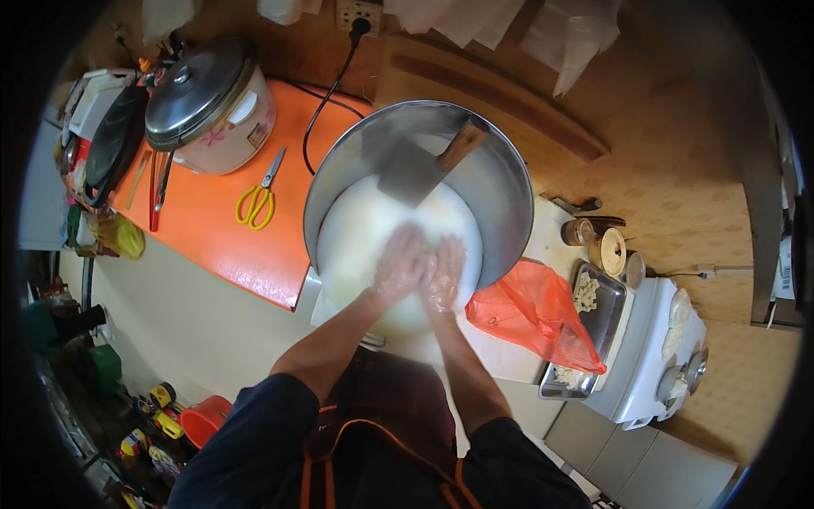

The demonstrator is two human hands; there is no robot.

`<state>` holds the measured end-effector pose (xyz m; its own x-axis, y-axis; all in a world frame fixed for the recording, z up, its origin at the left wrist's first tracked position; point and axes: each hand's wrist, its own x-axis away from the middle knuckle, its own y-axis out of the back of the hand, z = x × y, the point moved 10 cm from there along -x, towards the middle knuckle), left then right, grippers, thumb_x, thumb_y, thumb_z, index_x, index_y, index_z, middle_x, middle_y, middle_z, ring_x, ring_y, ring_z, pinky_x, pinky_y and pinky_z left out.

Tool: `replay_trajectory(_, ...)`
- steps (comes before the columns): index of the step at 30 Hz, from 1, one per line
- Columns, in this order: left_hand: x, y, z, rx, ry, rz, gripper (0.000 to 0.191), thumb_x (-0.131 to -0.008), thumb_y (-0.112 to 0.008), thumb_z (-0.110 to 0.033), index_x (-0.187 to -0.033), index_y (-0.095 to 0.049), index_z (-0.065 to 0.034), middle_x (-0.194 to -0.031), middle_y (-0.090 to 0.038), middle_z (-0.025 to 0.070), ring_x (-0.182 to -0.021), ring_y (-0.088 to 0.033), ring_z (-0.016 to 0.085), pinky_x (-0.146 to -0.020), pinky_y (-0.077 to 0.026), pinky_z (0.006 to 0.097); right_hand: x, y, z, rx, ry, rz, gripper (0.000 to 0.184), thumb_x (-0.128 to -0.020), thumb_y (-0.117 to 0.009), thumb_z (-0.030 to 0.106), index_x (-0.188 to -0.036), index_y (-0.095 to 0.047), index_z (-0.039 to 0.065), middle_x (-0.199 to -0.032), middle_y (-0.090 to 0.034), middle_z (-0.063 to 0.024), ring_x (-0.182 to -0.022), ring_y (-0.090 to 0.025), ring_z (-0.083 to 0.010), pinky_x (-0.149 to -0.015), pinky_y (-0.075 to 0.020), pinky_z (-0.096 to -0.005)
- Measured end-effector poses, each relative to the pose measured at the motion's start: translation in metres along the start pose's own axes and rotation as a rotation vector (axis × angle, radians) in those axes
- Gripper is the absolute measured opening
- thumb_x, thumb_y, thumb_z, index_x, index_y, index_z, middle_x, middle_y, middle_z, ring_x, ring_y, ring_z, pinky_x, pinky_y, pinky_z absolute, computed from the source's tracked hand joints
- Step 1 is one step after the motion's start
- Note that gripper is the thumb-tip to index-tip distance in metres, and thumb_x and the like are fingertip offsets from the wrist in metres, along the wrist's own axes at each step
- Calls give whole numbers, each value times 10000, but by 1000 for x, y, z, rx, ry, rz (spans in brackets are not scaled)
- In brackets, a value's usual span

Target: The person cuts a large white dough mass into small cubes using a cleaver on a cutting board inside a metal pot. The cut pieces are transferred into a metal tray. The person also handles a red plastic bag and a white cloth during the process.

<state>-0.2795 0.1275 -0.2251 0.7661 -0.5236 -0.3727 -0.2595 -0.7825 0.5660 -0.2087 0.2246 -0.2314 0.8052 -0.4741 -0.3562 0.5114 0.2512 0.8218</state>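
Observation:
Thin clear plastic gloves cover my left hand and my right hand. They are close together, low over a bright white round surface in front of me. Something small and pale green may lie between the fingers, but blur and glare hide it. A cleaver with a wooden handle lies at the far side of the white surface, blade towards me. Around it rises the tall wall of a large steel pot; how the white surface sits against it cannot be told.
Yellow-handled scissors and a lidded electric cooker stand left on an orange tabletop. A red plastic bag partly covers a steel tray with pale cubes. Jars stand behind it. A black power cord hangs from the wall.

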Motion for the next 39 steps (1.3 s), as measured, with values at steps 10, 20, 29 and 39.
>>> replay_trajectory(10, 14, -37, 63, 1126, 702, -84, 350, -998, -517, -92, -1328, -589, -2, -1322, -609, 88, -1234, -556, 204, -1106, -411, 344, 11, -56, 4, -1382, -729, -211, 428, -1061, -489, 188, -1375, -541, -98, -1398, -587, -167, -1268, -560, -243, -1091, -419, -339)
replay_trajectory(20, 10, -10, 54, 1410, 908, -159, 321, -1018, -534, -113, -1313, -605, -11, -1238, -628, 71, -1120, -595, 157, -1030, -462, 298, 7, -49, 39, -1495, -865, -230, 428, -1026, -541, 118, -1398, -527, -92, -1427, -558, -147, -1292, -530, -209, -1120, -387, -316)
replay_trajectory(29, -28, 50, -107, 1142, 553, 10, 280, -1006, -532, -51, -1260, -633, 11, -1256, -640, 74, -1155, -579, 156, -1047, -448, 305, 2, 124, 61, -1150, -564, -380, 424, -1013, -511, 116, -1383, -543, -90, -1468, -533, -160, -1361, -484, -233, -1154, -338, -339)
replay_trajectory(39, -20, -15, -365, 1179, 40, 433, 299, -979, -563, -76, -1258, -625, 14, -1324, -627, 139, -1273, -569, 261, -1110, -407, 402, 64, 360, -14, -876, -470, -825, 490, -1046, -425, 224, -1414, -491, -93, -1442, -531, -180, -1319, -510, -250, -1124, -381, -377)
